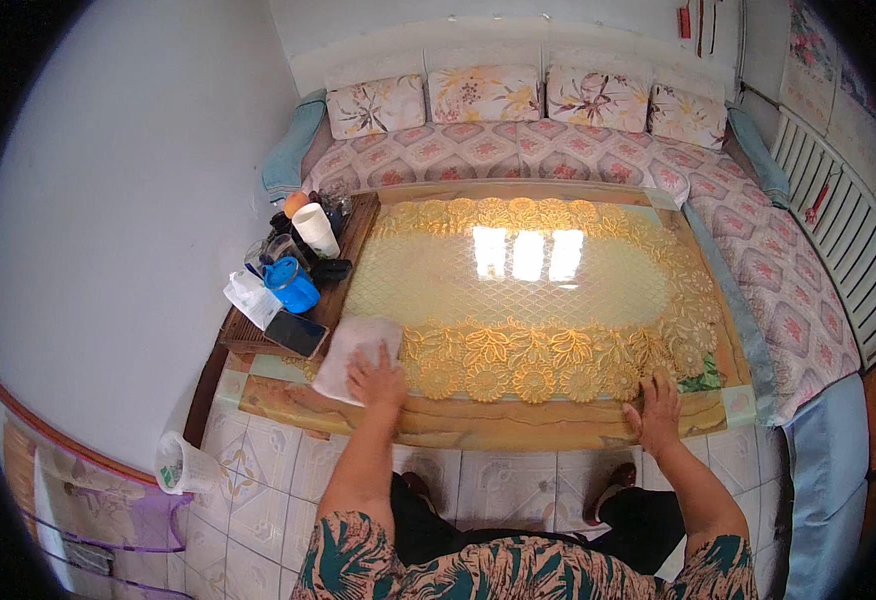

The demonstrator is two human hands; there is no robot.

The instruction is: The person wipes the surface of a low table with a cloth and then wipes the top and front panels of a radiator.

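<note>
A pale pinkish cloth (339, 352) lies spread over the near left corner of the table, partly against the dark wooden tray. My left hand (376, 377) rests on the cloth with its fingers apart, palm down; no grip on the fabric shows. At the table's near edge, towards the right, my right hand (657, 412) touches the top with spread fingers and holds nothing. Under both hands is a table (445, 424) with a marbled border. A gold lace-patterned cover (513, 300) spreads over its middle, and window light glares off the shiny surface.
On the dark wooden tray (363, 225) stand a blue lidded cup (293, 286), stacked white cups (316, 231), a smartphone (297, 334) and an orange fruit (295, 202). A patterned sofa (483, 154) wraps the far and right sides. A white waste basket (186, 465) stands at lower left.
</note>
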